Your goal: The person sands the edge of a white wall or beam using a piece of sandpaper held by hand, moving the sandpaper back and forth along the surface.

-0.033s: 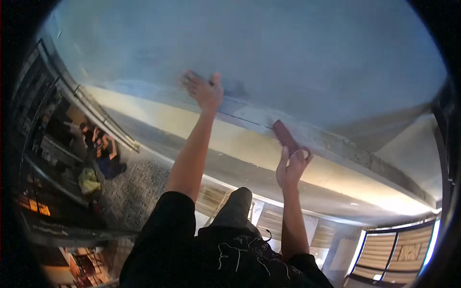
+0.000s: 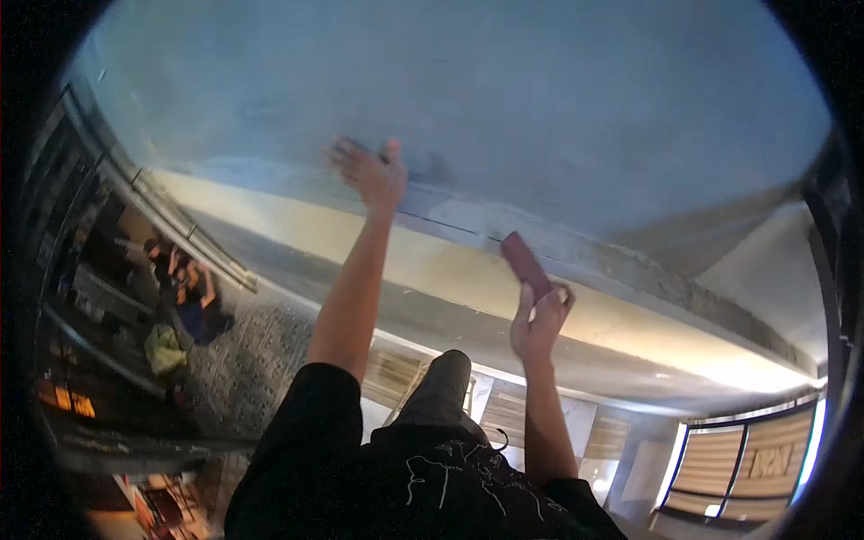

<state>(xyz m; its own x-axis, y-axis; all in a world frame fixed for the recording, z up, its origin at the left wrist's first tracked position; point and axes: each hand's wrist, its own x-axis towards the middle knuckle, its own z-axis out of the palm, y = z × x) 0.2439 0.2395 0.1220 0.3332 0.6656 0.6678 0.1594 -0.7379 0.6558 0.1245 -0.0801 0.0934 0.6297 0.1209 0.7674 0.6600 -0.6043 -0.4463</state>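
My left hand is open, its fingers spread against a grey-blue plastered surface. The fingertips are slightly smeared by motion. In my right hand is a flat, reddish-brown sanding block, gripped at its lower end between thumb and fingers. The block's far end lies by the surface's lower edge, near a thin dark line running along it. Whether the block touches the surface I cannot tell. A pale cream band runs below that edge, behind both forearms.
Two people are at the lower left, next to a yellowish bag on a patterned floor. A railing runs along the left. A dark-framed window is at the lower right. A dark beam stands at the right.
The whole view has shifted slightly left. The sanding block's far end sits a little lower and looks sharper. My left hand keeps its place on the surface.
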